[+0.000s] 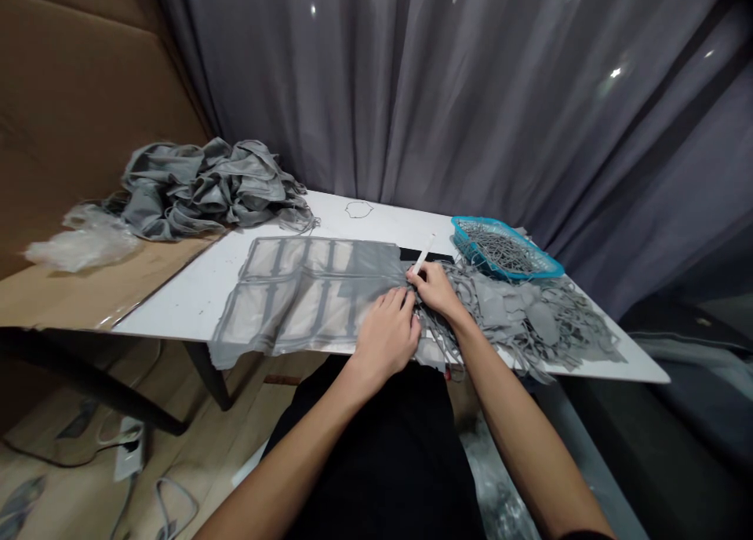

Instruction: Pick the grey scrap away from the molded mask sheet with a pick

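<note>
Grey panelled fabric [309,293], overhanging table [176,301] nearside | left hand [385,328] atop, grip unclear | right hand [437,289] gripping white tool [424,254] | risk: overhang's weight may drag fabric askew

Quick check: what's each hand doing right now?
Left hand: open, palm down on the thin grey fabric sheet.
Right hand: closed, holding the slim white stick-like tool.

A head-worn camera looks forward and down over the table [182,298] from close behind and above its near edge.
</note>
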{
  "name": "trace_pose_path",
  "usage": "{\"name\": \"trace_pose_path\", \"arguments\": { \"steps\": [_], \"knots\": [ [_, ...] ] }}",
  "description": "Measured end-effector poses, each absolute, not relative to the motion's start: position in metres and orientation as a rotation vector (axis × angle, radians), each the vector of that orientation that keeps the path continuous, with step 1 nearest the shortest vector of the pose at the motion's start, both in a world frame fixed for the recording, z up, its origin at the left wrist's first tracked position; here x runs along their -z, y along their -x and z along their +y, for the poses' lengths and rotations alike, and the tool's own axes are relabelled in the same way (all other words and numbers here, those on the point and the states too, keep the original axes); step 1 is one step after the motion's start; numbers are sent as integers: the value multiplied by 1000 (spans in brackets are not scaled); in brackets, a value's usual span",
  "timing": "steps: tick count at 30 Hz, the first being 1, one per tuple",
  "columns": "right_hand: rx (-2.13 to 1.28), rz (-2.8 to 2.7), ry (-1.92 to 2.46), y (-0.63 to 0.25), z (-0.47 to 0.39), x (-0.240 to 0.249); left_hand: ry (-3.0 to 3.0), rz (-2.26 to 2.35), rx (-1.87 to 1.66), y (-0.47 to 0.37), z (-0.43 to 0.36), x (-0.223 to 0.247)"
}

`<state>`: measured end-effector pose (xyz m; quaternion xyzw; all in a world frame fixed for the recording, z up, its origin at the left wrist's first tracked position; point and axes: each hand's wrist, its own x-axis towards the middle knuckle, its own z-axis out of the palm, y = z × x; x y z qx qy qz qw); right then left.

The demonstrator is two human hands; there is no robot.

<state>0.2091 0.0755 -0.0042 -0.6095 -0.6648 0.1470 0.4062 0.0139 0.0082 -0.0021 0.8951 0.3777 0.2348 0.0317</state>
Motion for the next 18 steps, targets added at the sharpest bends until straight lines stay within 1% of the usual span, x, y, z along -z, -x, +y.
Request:
{"name": "trace_pose_path", "arguments": {
  "steps": [6, 11, 18],
  "knots": [
    [-457, -1596, 1508, -208, 76, 7, -2765, 1168, -704, -14, 8, 2],
    [-427, -1507, 1512, -211, 77, 8, -2761, 1161, -715, -14, 9, 5],
    [-437, -1564, 1488, -210, 74, 7, -2760, 1149, -728, -13, 9, 4]
  ]
}}
